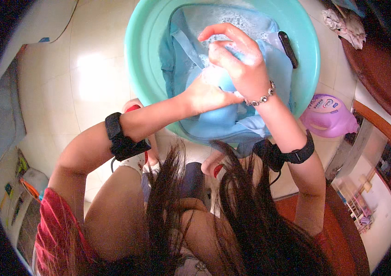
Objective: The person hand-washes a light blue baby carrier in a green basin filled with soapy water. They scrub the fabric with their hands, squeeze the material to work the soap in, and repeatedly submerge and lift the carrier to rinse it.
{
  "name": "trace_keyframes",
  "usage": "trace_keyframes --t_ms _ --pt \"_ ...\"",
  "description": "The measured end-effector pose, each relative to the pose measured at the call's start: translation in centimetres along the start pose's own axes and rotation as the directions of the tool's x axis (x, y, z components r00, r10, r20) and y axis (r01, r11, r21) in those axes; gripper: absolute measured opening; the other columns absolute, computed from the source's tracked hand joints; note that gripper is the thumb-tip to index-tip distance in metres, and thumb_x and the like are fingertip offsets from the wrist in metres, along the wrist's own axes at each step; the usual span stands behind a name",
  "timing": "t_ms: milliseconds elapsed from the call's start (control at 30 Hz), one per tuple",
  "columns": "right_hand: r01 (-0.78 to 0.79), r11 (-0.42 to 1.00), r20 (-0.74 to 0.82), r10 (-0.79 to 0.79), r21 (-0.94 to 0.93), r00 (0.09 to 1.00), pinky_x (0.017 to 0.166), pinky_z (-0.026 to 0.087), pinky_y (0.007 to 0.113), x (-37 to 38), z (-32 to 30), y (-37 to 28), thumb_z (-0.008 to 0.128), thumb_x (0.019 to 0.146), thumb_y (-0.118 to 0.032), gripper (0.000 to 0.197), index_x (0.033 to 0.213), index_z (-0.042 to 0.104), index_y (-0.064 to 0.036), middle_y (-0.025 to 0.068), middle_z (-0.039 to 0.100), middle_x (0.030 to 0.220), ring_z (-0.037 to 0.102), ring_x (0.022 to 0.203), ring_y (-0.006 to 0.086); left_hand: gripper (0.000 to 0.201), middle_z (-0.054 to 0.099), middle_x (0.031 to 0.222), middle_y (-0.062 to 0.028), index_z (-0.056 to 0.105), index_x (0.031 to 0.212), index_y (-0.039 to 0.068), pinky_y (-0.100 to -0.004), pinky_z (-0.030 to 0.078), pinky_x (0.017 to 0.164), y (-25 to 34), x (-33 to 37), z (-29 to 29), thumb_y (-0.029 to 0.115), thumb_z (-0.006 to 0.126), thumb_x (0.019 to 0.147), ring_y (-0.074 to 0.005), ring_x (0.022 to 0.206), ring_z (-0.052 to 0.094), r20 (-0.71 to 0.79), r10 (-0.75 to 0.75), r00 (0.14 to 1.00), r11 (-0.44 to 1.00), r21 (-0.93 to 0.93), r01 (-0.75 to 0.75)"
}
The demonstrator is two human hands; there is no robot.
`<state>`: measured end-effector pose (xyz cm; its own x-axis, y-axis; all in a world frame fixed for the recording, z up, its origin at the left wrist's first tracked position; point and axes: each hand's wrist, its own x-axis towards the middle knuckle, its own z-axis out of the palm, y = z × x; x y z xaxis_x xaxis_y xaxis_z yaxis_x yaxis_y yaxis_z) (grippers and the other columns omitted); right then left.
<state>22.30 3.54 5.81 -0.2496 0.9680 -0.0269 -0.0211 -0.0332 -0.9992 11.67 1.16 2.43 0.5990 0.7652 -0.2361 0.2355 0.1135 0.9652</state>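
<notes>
A turquoise basin [133, 60] holds sudsy water and a soaked light-blue fabric item [177, 50] with a strap or seam across it. Above the basin's middle, my left hand [207, 94] is closed round a bunched part of this blue cloth [218, 117], thumb stretched toward my right wrist. My right hand [241, 60] is just above and beside it, fingers curled over the sudsy cloth, the index finger bent and raised. Foam covers parts of both hands, and hides some fingertips. A brush with a black handle [288, 49] leans inside the basin's right wall.
A purple plastic bottle [328, 115] lies on the tiled floor right of the basin. Beyond it are a dark brown rounded piece of furniture [379, 69] and a crumpled pale cloth [344, 27]. My legs and long hair fill the near side. Pale tiles [94, 69] show at left.
</notes>
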Motion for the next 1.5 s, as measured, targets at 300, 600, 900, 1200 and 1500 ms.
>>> trace_keyframes --t_ms 300,600,900,1200,1500 --pt "-0.059 0.997 -0.008 0.059 0.048 0.998 0.050 0.039 0.019 0.8 0.2 1.6 0.043 0.072 -0.002 0.013 0.075 0.055 -0.0016 0.0008 0.053 0.063 0.047 0.055 0.0062 0.052 0.049 0.099 -0.0104 0.044 0.103 0.004 -0.0313 0.036 0.082 -0.9 0.5 -0.1 0.025 0.064 0.059 -0.0218 0.092 0.046 -0.027 0.078 0.997 0.996 -0.050 -0.079" --pt "-0.164 0.981 0.105 0.154 0.100 0.983 0.088 0.034 0.030 -0.4 -2.9 0.9 0.067 0.066 -0.024 0.065 0.118 0.034 -0.0046 0.0113 0.038 0.116 0.041 0.105 0.0195 0.038 0.058 0.082 -0.0040 0.056 0.090 0.005 -0.0250 0.043 0.070 1.5 0.9 -2.8 0.021 0.071 0.059 -0.0107 0.076 0.053 -0.095 -0.004 0.995 0.975 -0.223 -0.017" --pt "-0.346 0.937 0.345 0.339 -0.042 0.875 0.082 0.039 0.029 -2.5 -1.5 2.2 0.069 0.063 -0.023 0.053 0.106 0.046 -0.0007 0.0080 0.052 0.100 0.048 0.094 0.0160 0.026 0.060 0.080 -0.0041 0.058 0.086 0.003 -0.0245 0.043 0.068 2.9 1.8 -4.3 0.011 0.068 0.063 -0.0114 0.074 0.055 -0.085 0.102 0.991 0.976 -0.182 -0.116" --pt "-0.493 0.866 0.281 0.453 0.089 0.846 0.052 0.041 0.023 -2.2 0.6 3.7 0.046 0.049 0.001 0.018 0.064 0.056 -0.0008 0.0074 0.056 0.066 0.053 0.066 0.0141 0.031 0.059 0.083 -0.0063 0.057 0.092 0.002 -0.0273 0.046 0.066 2.5 1.8 -3.7 0.013 0.067 0.064 -0.0141 0.075 0.056 0.019 -0.200 0.980 0.848 -0.498 0.183" --pt "-0.501 0.864 0.305 0.466 0.043 0.830 0.043 0.036 0.023 -1.3 2.1 4.9 0.045 0.047 0.002 0.009 0.053 0.050 -0.0012 0.0070 0.053 0.056 0.049 0.052 0.0128 0.026 0.058 0.076 -0.0027 0.059 0.082 0.004 -0.0227 0.043 0.054 1.6 2.2 -4.8 0.022 0.069 0.065 -0.0086 0.062 0.053 0.098 -0.113 0.989 0.828 -0.541 0.148"
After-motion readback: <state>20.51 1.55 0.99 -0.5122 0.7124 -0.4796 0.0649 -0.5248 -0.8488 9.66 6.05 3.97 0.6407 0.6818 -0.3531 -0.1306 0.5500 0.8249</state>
